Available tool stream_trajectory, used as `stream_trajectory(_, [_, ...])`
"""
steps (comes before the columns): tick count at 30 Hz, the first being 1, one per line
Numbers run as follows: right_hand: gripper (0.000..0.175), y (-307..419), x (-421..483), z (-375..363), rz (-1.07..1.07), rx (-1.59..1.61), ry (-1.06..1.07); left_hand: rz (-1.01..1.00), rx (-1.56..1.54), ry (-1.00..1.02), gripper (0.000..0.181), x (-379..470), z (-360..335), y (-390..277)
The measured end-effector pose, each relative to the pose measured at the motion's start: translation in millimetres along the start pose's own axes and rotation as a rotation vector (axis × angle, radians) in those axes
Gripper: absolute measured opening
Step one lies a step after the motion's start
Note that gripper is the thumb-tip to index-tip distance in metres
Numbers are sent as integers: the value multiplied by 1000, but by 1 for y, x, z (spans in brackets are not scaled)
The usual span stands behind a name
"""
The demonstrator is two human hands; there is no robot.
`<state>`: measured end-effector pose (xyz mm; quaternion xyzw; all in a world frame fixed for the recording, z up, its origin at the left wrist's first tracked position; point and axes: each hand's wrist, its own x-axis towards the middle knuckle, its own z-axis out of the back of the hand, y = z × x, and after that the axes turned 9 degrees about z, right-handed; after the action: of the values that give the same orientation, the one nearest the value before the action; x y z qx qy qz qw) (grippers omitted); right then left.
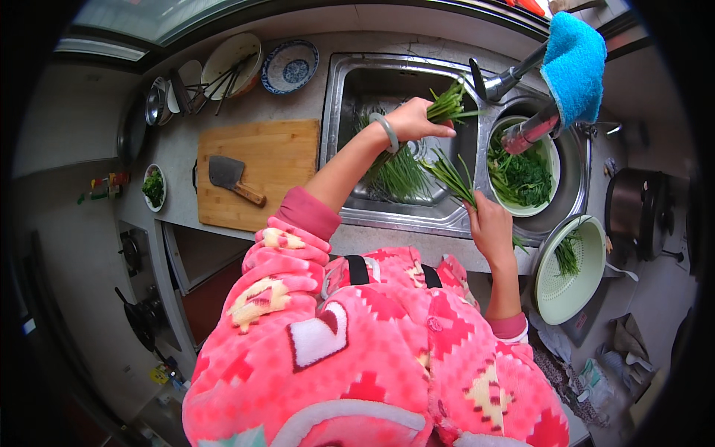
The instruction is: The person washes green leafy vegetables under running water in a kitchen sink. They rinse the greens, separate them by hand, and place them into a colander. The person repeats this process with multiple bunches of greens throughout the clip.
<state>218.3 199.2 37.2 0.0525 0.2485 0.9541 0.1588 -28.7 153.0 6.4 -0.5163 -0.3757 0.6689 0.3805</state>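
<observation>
My left hand (416, 119), below a bangle on the wrist, grips a bunch of long green stalks (447, 105) over the left basin of a steel double sink (403, 219). The long leaves (399, 176) below my wrist spread over that basin; whether they belong to the same bunch is not certain. My right hand (491, 226) holds a smaller bundle of green stalks (451, 177) at the sink's front edge, its ends pointing into the left basin. In the right basin a pale bowl (556, 162) holds leafy greens (522, 179), partly hidden by the faucet.
A cleaver (226, 172) lies on a wooden cutting board (285, 162). Right of the sink, a pale green colander (581, 262) holds some stalks (567, 254). A blue cloth (575, 70) hangs on the faucet (505, 84). Bowls (290, 66) and chopsticks (226, 84) stand at the back left.
</observation>
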Motion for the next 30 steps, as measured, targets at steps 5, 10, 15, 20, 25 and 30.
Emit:
stream_trajectory(5, [15, 1, 0, -2, -11, -17, 9, 8, -11, 127, 26, -9, -8, 2])
stream_trajectory(10, [15, 1, -1, -3, 3, 0, -5, 126, -118, 65, 24, -18, -7, 2])
stream_trajectory(15, [17, -2, -7, -3, -45, -36, 58, 186, -385, -192, 20, -15, 1, 9])
stream_trajectory(20, [16, -3, -16, -2, -131, -57, 135, 117, -185, -518, 18, 30, 2, 31])
stream_trajectory(25, [14, -3, -24, 5, -209, 30, 95, 121, -111, -644, 20, 98, -10, 72])
stream_trajectory(30, [14, -4, -29, 4, -306, 76, 125, 714, -921, -200, 22, 165, -29, 188])
